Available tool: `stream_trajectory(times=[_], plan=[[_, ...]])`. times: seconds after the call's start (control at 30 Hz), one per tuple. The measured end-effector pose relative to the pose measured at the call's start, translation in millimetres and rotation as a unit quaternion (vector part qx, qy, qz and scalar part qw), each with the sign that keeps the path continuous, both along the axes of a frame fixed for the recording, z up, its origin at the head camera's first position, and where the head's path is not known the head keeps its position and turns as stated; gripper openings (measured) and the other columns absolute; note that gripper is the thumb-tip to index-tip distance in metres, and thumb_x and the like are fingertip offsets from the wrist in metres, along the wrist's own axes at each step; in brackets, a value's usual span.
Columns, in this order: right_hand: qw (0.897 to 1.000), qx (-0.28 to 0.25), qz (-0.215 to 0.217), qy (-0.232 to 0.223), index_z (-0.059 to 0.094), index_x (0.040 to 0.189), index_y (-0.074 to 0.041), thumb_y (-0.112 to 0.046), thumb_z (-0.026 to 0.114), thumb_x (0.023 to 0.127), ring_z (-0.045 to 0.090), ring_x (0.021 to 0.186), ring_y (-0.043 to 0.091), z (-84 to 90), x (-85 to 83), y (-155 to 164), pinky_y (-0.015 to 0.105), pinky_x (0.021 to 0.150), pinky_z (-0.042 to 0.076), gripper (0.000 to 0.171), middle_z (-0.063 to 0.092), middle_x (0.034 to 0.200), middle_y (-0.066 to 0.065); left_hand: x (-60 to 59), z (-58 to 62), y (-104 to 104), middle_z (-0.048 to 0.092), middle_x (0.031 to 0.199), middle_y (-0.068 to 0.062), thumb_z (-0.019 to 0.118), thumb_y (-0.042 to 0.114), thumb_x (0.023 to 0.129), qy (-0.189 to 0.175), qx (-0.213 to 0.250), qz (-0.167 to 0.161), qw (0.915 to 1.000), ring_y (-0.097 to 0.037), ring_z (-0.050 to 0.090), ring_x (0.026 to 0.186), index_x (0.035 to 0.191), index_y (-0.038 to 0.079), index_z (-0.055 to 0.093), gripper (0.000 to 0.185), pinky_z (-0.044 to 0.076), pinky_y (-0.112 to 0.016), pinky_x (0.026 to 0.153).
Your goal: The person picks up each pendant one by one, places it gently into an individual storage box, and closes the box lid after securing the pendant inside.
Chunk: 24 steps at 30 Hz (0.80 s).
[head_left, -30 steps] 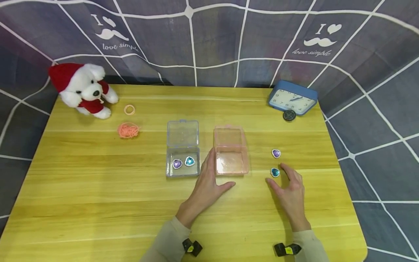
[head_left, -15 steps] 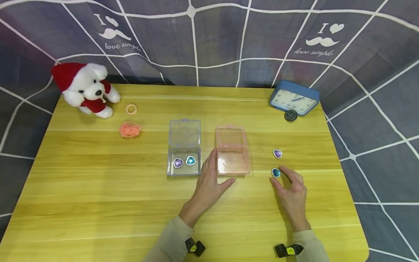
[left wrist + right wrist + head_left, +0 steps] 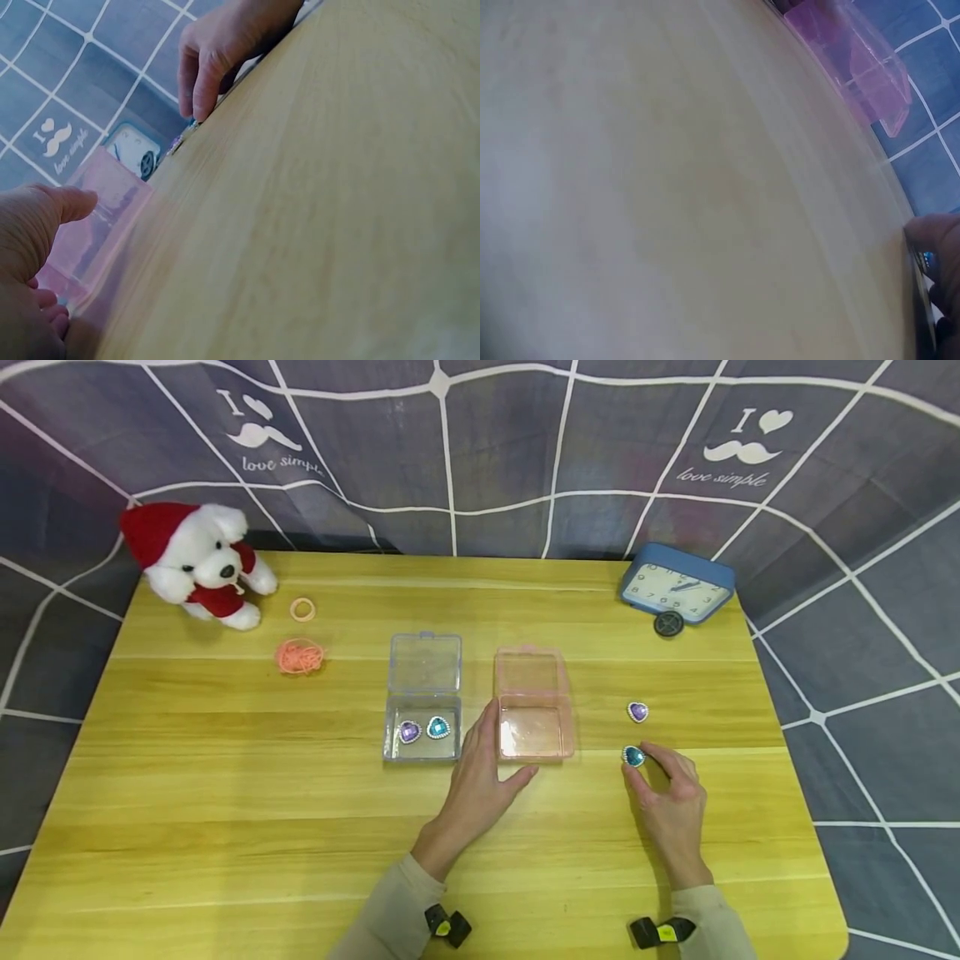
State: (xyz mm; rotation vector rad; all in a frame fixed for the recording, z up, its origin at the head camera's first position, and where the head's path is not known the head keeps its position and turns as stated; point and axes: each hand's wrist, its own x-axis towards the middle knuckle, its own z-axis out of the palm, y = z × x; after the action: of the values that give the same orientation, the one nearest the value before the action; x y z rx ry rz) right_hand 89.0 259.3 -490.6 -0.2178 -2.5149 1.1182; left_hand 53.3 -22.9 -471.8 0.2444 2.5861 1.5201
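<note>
My left hand point(image 3: 471, 797) rests along the left side of an open pink plastic box point(image 3: 534, 756), its fingers straight and the thumb held out in front. To the right, my right hand point(image 3: 672, 802) pinches a blue heart-shaped gem point(image 3: 633, 756) with a silvery rim between thumb and index finger, low at the tabletop. Just behind it lies a purple heart-shaped gem point(image 3: 637, 712). In the right wrist view the fingers point(image 3: 932, 231) partly cover the blue gem. A clear box point(image 3: 422, 753) with its lid open holds one purple gem point(image 3: 409, 732) and one blue gem point(image 3: 438, 727).
At the back left sit a plush dog point(image 3: 213, 568), a pale ring point(image 3: 302, 609) and a bundle of coral-coloured bands point(image 3: 299, 657). A blue clock point(image 3: 677, 583) and a small black disc point(image 3: 668, 624) stand at the back right of the wooden table point(image 3: 225, 827).
My right thumb and index finger have closed in on the blue gem from both sides. The left hand stays by the pink box. The head view has shifted slightly.
</note>
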Motion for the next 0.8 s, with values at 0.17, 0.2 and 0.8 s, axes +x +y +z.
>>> stream_trajectory(times=[0.17,0.2,0.8], plan=[[1.000,-0.012,-0.004,-0.006,0.078,0.111,0.001,0.001,0.093,0.076,0.055,0.115,-0.001,0.6,-1.2,-0.7,0.010,0.101,0.039,0.038,0.076,0.112,0.017,-0.1,-0.2,-1.1,0.025,0.173,-0.015,0.084,0.029,0.091,0.006,0.000,-0.002,1.0000,-0.035,0.027,0.158,0.169,0.008,0.012,0.108,0.035,-0.060,0.123],[1.000,-0.014,-0.005,-0.008,0.078,0.112,0.001,0.002,0.092,0.077,0.055,0.115,-0.001,0.7,-1.3,-0.8,0.010,0.101,0.039,0.038,0.076,0.112,0.017,-0.2,-0.4,-1.2,0.024,0.173,-0.014,0.084,0.029,0.091,0.008,0.000,-0.002,1.0000,-0.035,0.027,0.158,0.169,0.007,0.012,0.108,0.035,-0.060,0.123],[0.997,-0.036,0.037,0.065,0.077,0.111,0.004,0.009,0.091,0.074,0.063,0.109,0.018,22.8,-23.6,-32.3,0.014,0.099,0.044,0.040,0.076,0.109,0.021,0.5,-3.3,-1.1,0.034,0.169,-0.015,0.084,0.028,0.092,0.018,-0.001,0.012,0.9998,-0.033,0.034,0.154,0.168,0.009,0.018,0.103,0.037,-0.055,0.123]])
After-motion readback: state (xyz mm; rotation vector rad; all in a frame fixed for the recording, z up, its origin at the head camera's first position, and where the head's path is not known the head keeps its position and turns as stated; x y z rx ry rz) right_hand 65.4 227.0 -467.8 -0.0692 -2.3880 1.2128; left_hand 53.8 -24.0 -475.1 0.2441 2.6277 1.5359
